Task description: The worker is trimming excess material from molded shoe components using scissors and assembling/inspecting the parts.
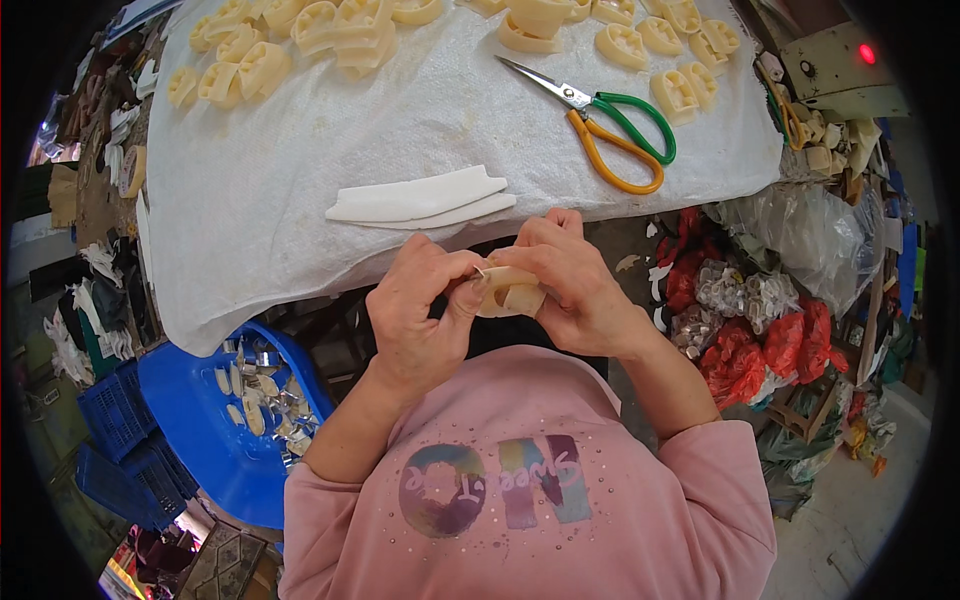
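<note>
Just off the near edge of the covered table, my two hands hold a cream hollow moulded piece (512, 299) in front of my body. My left hand (422, 305) is closed, its thumb and forefinger pinching the piece's left side, where a thin edge sticks up. Curled round the right side is my right hand (570, 280), its fingers partly covering the piece. Beyond the hands lie two curved white strips (420, 198), one overlapping the other. Farther right rest scissors (600, 120) with one green and one orange handle, blades apart and pointing to the far left.
Many similar cream pieces (265, 70) lie along the far side of the white-covered table (250, 190). A blue tub (190, 400) at lower left holds cream and silvery pieces. Red plastic bags (770, 345) and clear bags (800, 240) crowd the right side.
</note>
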`<state>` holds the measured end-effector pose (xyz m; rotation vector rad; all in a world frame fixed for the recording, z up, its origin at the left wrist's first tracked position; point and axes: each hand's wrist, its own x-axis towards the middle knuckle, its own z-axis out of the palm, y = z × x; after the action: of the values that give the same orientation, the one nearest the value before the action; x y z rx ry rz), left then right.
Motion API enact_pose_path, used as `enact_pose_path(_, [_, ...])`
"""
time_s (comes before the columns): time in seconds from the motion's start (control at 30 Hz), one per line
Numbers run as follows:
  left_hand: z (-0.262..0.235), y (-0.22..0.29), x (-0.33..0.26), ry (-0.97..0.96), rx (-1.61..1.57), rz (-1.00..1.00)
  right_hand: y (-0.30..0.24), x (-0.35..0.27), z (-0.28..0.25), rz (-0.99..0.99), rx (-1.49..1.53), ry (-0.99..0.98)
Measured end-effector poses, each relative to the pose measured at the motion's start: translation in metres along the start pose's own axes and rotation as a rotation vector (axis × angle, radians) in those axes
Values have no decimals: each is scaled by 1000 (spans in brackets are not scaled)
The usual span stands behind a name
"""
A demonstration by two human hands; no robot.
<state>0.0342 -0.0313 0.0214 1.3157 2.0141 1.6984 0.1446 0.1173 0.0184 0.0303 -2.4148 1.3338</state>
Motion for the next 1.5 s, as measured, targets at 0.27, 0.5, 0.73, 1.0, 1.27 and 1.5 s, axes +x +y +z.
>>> enact_pose_path(0.27, [9, 6, 0, 86, -53, -170, -12, 7, -8, 38, -75, -178])
enact_pose_path(0.5, [-1, 16, 0, 73, -526, -453, -8, 9, -13, 0, -106, -124])
enact_pose_path(0.73, [1, -1, -5, 114, 34, 94, -8, 13, -9, -85, -206, -44])
enact_pose_path(1.0, [-11, -5, -6, 182, 149, 168, -15, 16, -16, -159, -364, -104])
enact_pose_path(1.27, [-17, 3, -5, 281, 148, 151, -18, -11, 7, 155, 466, 437])
enact_pose_path(1.5, [-2, 4, -8, 52, -109, 339, -14, -16, 25, 471, 980, 543])
